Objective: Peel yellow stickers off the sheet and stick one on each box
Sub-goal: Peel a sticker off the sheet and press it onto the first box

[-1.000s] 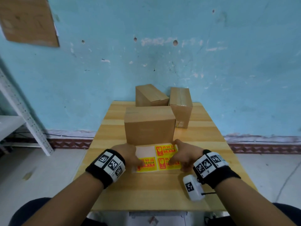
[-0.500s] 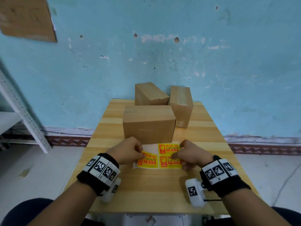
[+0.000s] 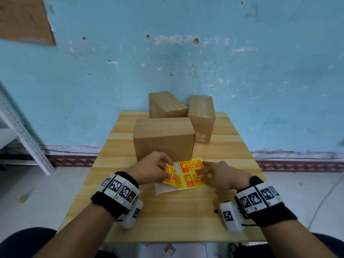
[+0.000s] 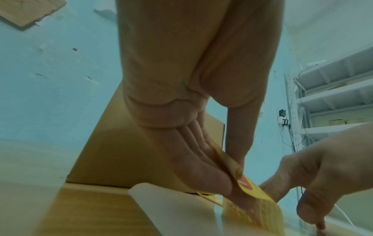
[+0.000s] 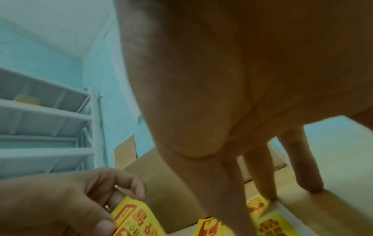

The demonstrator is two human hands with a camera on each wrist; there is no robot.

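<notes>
My left hand (image 3: 149,169) is pinching a half-lifted yellow sticker (image 3: 170,175); my right hand's (image 3: 221,175) flat fingers (image 5: 262,175) are pressing the sheet (image 3: 192,174) (three boxes (image 3: 163,138) are crowding the desk (image 3: 167,216) behind).

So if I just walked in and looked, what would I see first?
Probably the bright yellow stickers on their white sheet, near the front of the wooden table. The left hand pinches one sticker and lifts it off, while the right hand presses the sheet flat with straight fingers. Behind them stand three brown boxes, the nearest box right by the sheet.
</notes>
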